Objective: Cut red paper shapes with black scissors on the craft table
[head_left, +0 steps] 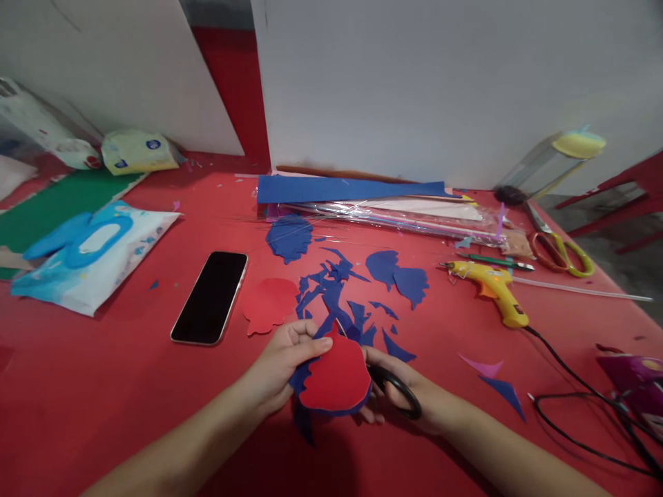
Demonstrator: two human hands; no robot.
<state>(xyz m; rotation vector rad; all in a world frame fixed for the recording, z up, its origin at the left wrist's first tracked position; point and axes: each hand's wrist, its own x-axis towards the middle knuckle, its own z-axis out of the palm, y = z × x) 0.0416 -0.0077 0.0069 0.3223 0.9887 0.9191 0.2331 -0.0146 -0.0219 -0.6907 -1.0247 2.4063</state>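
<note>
My left hand [282,359] pinches a red scalloped paper shape [336,379] laid over a blue sheet whose edge shows around it. My right hand [409,393] grips black-handled scissors [398,390], their blades hidden behind the red shape. Both hands hover low over the red table [103,400], near its front. Just beyond them lie several blue paper offcuts [336,290] and two cut blue shapes [401,276]. Another red shape [269,304] lies flat to the left.
A black phone [210,297] lies left of centre. A wet-wipes pack [88,252] and green sheet [56,207] sit far left. A yellow glue gun [497,290] with black cable [570,386], green-handled scissors [562,252] and wrapped paper sheets [362,200] lie to the right and back.
</note>
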